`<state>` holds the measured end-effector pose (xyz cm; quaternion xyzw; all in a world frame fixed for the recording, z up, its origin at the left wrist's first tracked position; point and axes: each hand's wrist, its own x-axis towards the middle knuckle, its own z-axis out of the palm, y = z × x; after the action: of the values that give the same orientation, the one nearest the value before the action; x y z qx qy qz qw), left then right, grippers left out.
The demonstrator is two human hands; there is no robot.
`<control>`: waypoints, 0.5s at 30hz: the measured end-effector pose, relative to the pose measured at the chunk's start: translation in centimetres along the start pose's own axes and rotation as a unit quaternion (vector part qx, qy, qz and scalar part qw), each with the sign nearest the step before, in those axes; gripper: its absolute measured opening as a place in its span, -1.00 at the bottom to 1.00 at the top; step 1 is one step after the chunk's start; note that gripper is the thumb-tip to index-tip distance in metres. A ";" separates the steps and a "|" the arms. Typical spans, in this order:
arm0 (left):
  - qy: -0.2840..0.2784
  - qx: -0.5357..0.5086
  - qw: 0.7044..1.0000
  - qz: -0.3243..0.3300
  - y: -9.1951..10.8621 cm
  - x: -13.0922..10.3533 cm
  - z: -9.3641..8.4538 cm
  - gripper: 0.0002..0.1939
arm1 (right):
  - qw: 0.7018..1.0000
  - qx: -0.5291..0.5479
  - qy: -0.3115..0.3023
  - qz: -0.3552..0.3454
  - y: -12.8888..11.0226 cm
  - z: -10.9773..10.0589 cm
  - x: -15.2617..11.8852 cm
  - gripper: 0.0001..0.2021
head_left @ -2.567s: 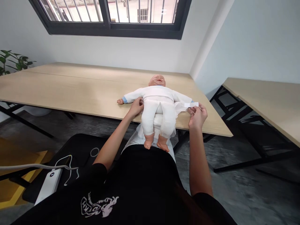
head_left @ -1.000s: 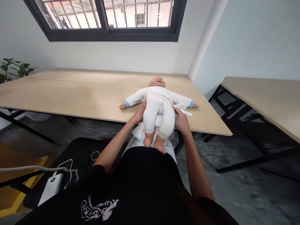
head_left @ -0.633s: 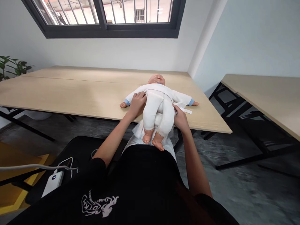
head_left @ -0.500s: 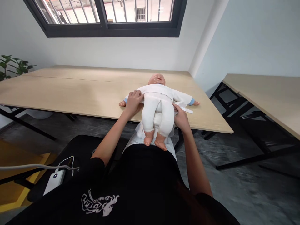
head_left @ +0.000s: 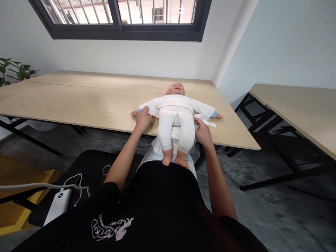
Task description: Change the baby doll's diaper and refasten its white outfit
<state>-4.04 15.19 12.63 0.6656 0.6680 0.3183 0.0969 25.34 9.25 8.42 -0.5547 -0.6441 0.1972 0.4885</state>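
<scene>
A baby doll [head_left: 176, 103] in a white top with blue cuffs lies on its back at the table's front edge. Its head is toward the window and its feet [head_left: 168, 156] hang near my lap. A white diaper [head_left: 175, 133] is under its hips, with part of it hanging between the legs over the edge. Beside the doll's left-hand hip in view, my left hand [head_left: 143, 119] pinches a white side tab [head_left: 154, 112] of the diaper, stretched outward. My right hand [head_left: 203, 133] is closed at the opposite hip, on the diaper's edge; its fingertips are partly hidden. Another tab [head_left: 210, 124] lies flat beside it.
The light wooden table [head_left: 86, 101] runs along the wall below a barred window. A second table [head_left: 301, 105] stands to the right. On the left, a black chair [head_left: 86, 164] holds a white power bank [head_left: 58, 203] with cables. A plant [head_left: 21, 70] is at the far left.
My left hand has moved left, away from the doll's hip, drawing the diaper's side tab out flat. The right hand stays at the other hip. The doll's legs have shifted slightly.
</scene>
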 end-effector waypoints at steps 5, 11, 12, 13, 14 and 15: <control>0.005 -0.061 0.998 0.006 -0.4 0.5 -0.5 -0.87 | 1.000 -0.004 0.003 0.003 -0.2 0.0 0.0 -0.42; -0.047 -0.147 0.984 0.087 0.5 0.1 0.8 -0.83 | 1.000 -0.008 0.002 0.002 -0.4 -0.1 -0.1 -0.41; -0.042 -0.136 0.986 0.087 0.6 0.1 1.0 -0.83 | 1.000 -0.011 0.002 0.003 -0.4 -0.1 -0.1 -0.41; -0.038 -0.123 0.987 0.091 0.6 0.1 1.2 -0.84 | 1.000 -0.013 0.003 0.003 -0.4 -0.1 -0.1 -0.41; -0.037 -0.111 0.988 0.099 0.6 0.2 1.3 -0.84 | 1.000 -0.014 0.004 0.003 -0.4 -0.1 -0.1 -0.41; -0.037 -0.102 0.988 0.110 0.6 0.2 1.3 -0.84 | 1.000 -0.015 0.005 0.003 -0.4 -0.1 -0.1 -0.41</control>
<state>-2.85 15.75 12.00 0.7328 0.5511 0.3685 0.1536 25.17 8.98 8.70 -0.5647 -0.6429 0.1858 0.4830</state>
